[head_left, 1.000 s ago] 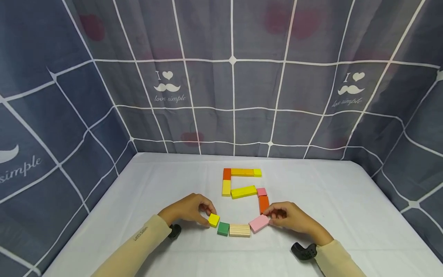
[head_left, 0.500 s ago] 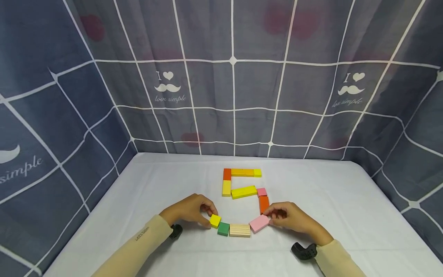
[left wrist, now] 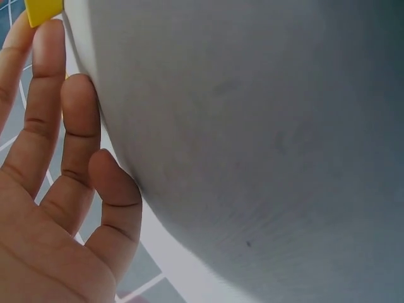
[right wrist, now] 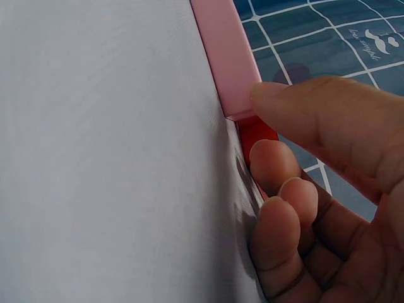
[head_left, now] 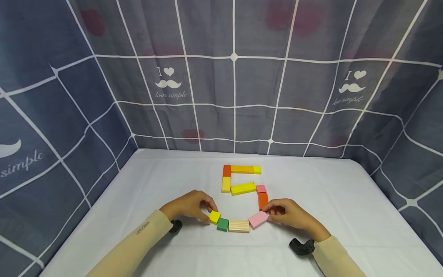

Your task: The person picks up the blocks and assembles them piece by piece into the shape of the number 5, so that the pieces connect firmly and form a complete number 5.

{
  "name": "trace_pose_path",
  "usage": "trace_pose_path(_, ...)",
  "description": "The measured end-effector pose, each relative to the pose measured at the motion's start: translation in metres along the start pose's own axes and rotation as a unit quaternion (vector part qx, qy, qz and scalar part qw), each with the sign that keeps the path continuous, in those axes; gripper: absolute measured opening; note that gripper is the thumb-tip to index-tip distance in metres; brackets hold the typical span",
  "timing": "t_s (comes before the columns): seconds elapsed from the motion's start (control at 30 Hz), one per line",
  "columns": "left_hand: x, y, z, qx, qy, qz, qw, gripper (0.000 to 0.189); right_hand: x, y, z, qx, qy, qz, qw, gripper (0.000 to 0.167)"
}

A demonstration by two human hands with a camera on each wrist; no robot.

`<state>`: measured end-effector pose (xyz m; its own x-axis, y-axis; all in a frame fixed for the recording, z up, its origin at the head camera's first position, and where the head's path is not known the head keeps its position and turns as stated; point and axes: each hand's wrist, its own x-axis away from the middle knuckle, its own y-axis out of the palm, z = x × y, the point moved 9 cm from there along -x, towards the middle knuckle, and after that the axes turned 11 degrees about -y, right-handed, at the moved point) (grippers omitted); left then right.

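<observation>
In the head view my left hand (head_left: 194, 204) pinches a small yellow block (head_left: 215, 217) between thumb and fingers; a corner of that block (left wrist: 43, 9) shows at the fingertips in the left wrist view. It sits against a green block (head_left: 223, 224), which lies beside a ribbed natural-wood block (head_left: 238, 226). My right hand (head_left: 288, 212) holds a pink block (head_left: 258, 220) by its right end, at the other end of the wooden one. The right wrist view shows my thumb (right wrist: 284, 104) on the pink block's edge and the other fingers curled below.
Farther back lie an orange-red block (head_left: 263, 201), a small pink block (head_left: 261, 189), a long yellow block (head_left: 243, 188) and several more blocks in a bent line. All rest on a white-covered table (head_left: 173, 173). A grey gridded curtain (head_left: 207, 77) surrounds it.
The yellow block in my left hand has moved slightly right, up against the green block. My right hand stays at the pink block. The head view has tilted down a little.
</observation>
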<state>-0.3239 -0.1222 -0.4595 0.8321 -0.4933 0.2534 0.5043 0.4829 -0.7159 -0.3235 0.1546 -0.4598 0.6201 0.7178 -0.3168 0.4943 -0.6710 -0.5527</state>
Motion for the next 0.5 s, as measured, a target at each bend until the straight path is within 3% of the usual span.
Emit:
trace_pose_path(0.33,0.002,0.000,-0.002,0.015,-0.002,-0.007,0.9999,0.036,0.002,0.001,0.001,-0.026,-0.009,0.005,0.9996,0.019)
trace_pose_path(0.4,0.004,-0.003,-0.002,0.024,0.000,0.005,0.9997,0.038,0.003,-0.003,0.001,-0.034,0.002,0.029,0.9990,0.020)
trace_pose_path(0.5,0.008,-0.013,0.002,0.040,0.008,0.055,0.9977,0.041,0.006,-0.020,-0.002,0.016,0.016,0.111,0.9936,0.021)
